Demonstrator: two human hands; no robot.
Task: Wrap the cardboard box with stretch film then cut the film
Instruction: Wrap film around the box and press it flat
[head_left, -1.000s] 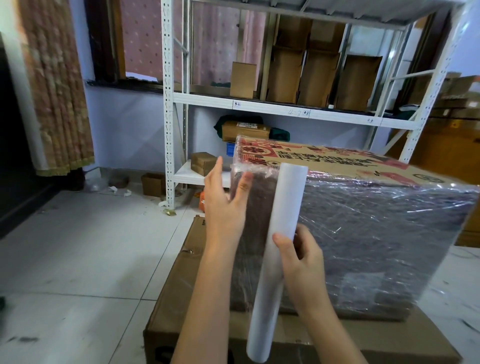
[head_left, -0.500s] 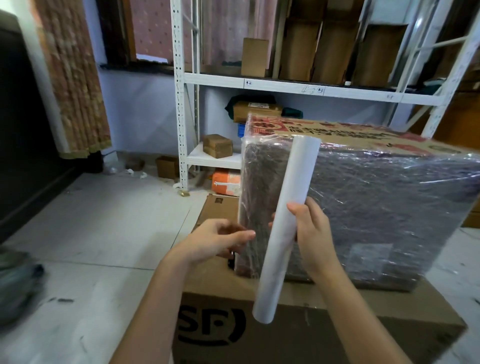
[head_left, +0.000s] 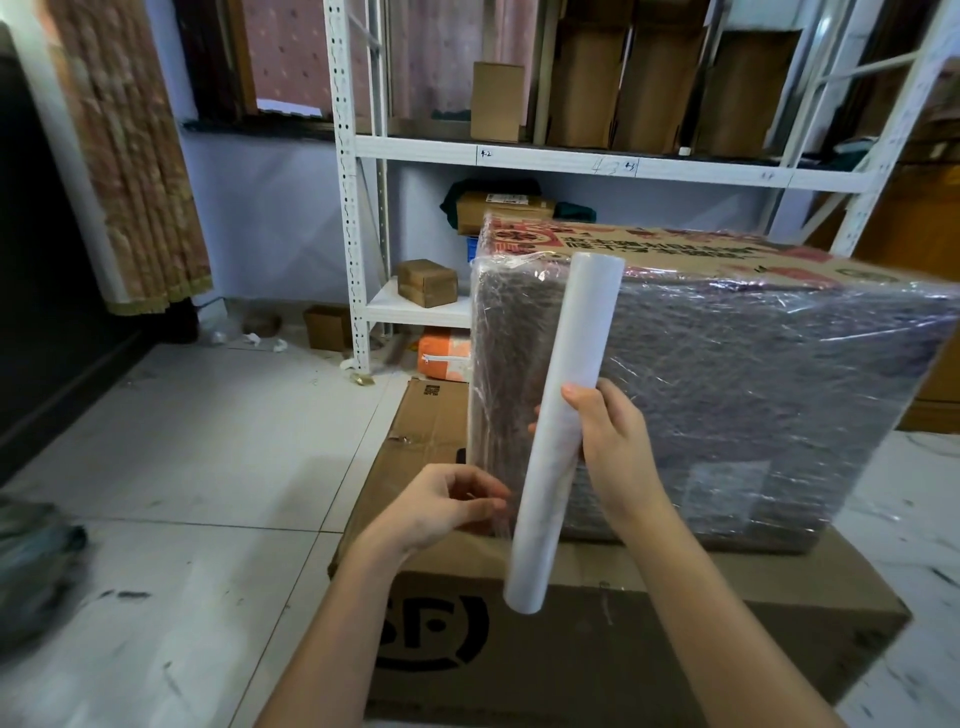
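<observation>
The large printed cardboard box (head_left: 727, 374), already sheathed in clear stretch film, sits on a flat brown cardboard carton (head_left: 571, 649) on the white tiled floor (head_left: 208, 467). The right hand (head_left: 610, 441) clasps the white roll of stretch film (head_left: 563, 415), held nearly upright against the box's near-left corner. At 8 o'clock from it, the left hand (head_left: 441, 506) pinches the loose film edge between curled fingers (head_left: 488, 501). A white metal shelf rack (head_left: 353, 208) stands at 12 o'clock.
</observation>
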